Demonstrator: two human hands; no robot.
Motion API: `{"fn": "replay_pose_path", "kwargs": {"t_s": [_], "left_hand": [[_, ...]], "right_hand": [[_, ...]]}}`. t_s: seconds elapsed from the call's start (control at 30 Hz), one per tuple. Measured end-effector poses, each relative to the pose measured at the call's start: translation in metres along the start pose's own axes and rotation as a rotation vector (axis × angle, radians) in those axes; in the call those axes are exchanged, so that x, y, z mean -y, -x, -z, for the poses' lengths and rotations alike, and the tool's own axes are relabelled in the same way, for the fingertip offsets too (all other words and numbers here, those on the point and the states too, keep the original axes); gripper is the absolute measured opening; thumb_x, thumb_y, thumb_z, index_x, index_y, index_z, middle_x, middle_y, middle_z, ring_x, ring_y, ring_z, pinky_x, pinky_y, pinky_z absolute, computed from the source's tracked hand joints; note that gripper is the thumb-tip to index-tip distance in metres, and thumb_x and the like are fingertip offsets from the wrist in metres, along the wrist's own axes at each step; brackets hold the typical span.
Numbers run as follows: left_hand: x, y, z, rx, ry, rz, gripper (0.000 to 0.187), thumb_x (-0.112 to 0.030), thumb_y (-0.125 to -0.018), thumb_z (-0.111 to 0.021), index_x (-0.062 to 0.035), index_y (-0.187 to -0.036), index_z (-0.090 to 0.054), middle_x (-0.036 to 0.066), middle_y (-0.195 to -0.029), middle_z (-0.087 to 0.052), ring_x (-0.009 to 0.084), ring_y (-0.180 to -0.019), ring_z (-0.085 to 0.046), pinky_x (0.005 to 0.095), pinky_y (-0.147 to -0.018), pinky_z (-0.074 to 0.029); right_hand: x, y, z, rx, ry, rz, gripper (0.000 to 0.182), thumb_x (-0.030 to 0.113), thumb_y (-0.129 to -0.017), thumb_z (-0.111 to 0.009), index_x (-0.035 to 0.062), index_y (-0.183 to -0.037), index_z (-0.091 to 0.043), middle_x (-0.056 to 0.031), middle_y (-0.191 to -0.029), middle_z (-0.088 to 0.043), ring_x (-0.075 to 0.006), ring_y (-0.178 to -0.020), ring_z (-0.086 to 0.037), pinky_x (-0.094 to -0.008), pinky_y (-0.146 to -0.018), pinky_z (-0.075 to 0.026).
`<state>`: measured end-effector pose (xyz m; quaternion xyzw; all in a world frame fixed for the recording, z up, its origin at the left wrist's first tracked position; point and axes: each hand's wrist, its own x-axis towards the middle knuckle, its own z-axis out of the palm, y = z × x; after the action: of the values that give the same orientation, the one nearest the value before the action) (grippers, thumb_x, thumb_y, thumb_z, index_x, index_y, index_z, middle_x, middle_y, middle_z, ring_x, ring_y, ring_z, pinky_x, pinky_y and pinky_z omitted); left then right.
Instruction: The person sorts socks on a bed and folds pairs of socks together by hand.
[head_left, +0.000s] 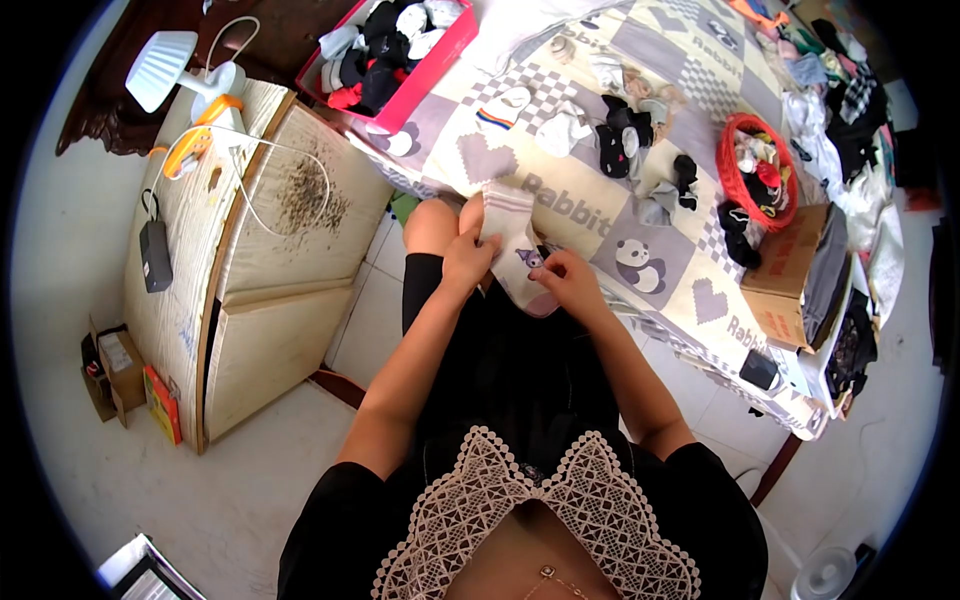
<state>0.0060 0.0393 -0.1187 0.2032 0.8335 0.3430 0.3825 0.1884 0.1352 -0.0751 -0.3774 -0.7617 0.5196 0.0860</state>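
Head view: your white sock is held over your lap, beside the near edge of the bed. Your left hand has its fingers clamped on one side below the striped cuff; your right hand pinches the opposite side near the printed figure. Expect light, limp, stretchy fabric, hardly fragile; grip the cuff. No brand is legible on it; bedding lettering reads "Rabbit".

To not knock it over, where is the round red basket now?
In the head view, the round red basket is on the right, beside the brown cardboard box.
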Motion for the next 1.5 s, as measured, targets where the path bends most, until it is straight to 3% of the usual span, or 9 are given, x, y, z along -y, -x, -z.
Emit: {"fn": "replay_pose_path", "kwargs": {"t_s": [0.2,0.4,0.47,0.63,0.8,1.03,1.13,1.4,1.5], "left_hand": [[-0.005,0.01,-0.004,-0.046,-0.08,-0.043,0.038,-0.033,-0.081,-0.066,0.0025,-0.093,-0.065,0.01,-0.076,-0.066,0.019,-0.07,-0.063,0.0323,-0.065,-0.047],[-0.033,0.036,0.0,-0.274,-0.338,-0.091,0.034,-0.025,-0.08,-0.066,-0.0023,-0.104,-0.06,0.011,-0.084,-0.064,0.0315,-0.076,-0.062,0.0377,-0.068,-0.049],[-0.043,0.049,0.009,-0.441,-0.37,-0.792,0.032,-0.011,-0.077,-0.063,-0.0042,-0.107,-0.057,0.01,-0.101,-0.061,0.0323,-0.094,-0.057,0.0379,-0.075,-0.048],[-0.019,0.056,0.012,0.181,-0.44,-1.178,0.046,0.002,-0.065,-0.059,-0.0078,-0.11,-0.059,0.008,-0.115,-0.057,0.0261,-0.11,-0.052,0.0367,-0.093,-0.043],[-0.013,0.07,0.016,0.206,-0.33,-1.067,0.046,0.004,-0.065,-0.058,-0.0084,-0.11,-0.059,0.01,-0.125,-0.054,0.0274,-0.119,-0.048,0.0371,-0.099,-0.04],[-0.011,0.076,-0.001,0.101,-0.229,-0.957,0.043,0.001,-0.065,-0.066,-0.0073,-0.107,-0.06,0.01,-0.122,-0.057,0.0282,-0.12,-0.049,0.0393,-0.1,-0.04],[-0.007,0.076,-0.003,0.114,-0.021,-0.858,0.027,-0.006,-0.071,-0.068,-0.0044,-0.098,-0.063,0.01,-0.115,-0.061,0.0283,-0.116,-0.052,0.038,-0.097,-0.042],[-0.007,0.078,-0.011,-0.045,0.052,-0.703,0.013,-0.01,-0.077,-0.067,0.001,-0.08,-0.061,0.015,-0.097,-0.063,0.0312,-0.097,-0.058,0.0361,-0.083,-0.047],[-0.011,0.08,-0.015,-0.13,-0.055,-0.614,0.015,-0.01,-0.076,-0.066,-0.0009,-0.087,-0.061,0.014,-0.096,-0.061,0.0315,-0.099,-0.056,0.0363,-0.083,-0.046]], "right_hand": [[-0.016,0.004,0.013,0.03,0.024,-0.131,0.027,0.031,-0.077,-0.068,0.0053,-0.08,-0.06,-0.01,-0.065,-0.061,-0.0257,-0.059,-0.058,-0.0376,-0.056,-0.043],[0.004,0.019,0.009,0.032,0.137,-0.09,0.041,0.032,-0.078,-0.066,0.0106,-0.112,-0.057,-0.0117,-0.067,-0.062,-0.0277,-0.064,-0.061,-0.0383,-0.058,-0.045],[0.008,0.02,0.012,0.046,0.155,-0.083,0.041,0.029,-0.08,-0.065,0.0112,-0.115,-0.055,-0.0111,-0.068,-0.061,-0.0276,-0.066,-0.061,-0.0383,-0.058,-0.045],[-0.006,0.027,0.025,0.025,0.173,0.118,0.04,0.011,-0.082,-0.06,0.0131,-0.122,-0.054,-0.0099,-0.08,-0.061,-0.0269,-0.069,-0.061,-0.0385,-0.061,-0.047],[-0.007,0.033,0.041,-0.026,0.469,0.534,0.057,-0.004,-0.069,-0.059,0.0181,-0.121,-0.055,-0.0087,-0.106,-0.055,-0.0283,-0.091,-0.056,-0.0388,-0.077,-0.047],[0.011,0.02,0.032,-0.038,0.4,0.777,0.043,-0.004,-0.058,-0.064,0.0115,-0.099,-0.065,-0.0079,-0.101,-0.058,-0.0286,-0.098,-0.054,-0.0396,-0.085,-0.044],[-0.005,0.014,0.022,-0.016,0.28,0.755,0.033,-0.003,-0.061,-0.066,0.0095,-0.091,-0.066,-0.0079,-0.095,-0.061,-0.0278,-0.095,-0.055,-0.037,-0.081,-0.046],[-0.031,-0.008,-0.018,0.013,-0.34,0.056,0.019,0.016,-0.082,-0.061,0.0064,-0.098,-0.058,-0.0099,-0.077,-0.063,-0.024,-0.069,-0.06,-0.0335,-0.064,-0.045],[-0.027,-0.014,-0.017,-0.044,-0.048,0.007,0.027,0.024,-0.08,-0.062,0.0084,-0.101,-0.055,-0.0083,-0.072,-0.063,-0.0224,-0.064,-0.06,-0.0339,-0.061,-0.045]]}}
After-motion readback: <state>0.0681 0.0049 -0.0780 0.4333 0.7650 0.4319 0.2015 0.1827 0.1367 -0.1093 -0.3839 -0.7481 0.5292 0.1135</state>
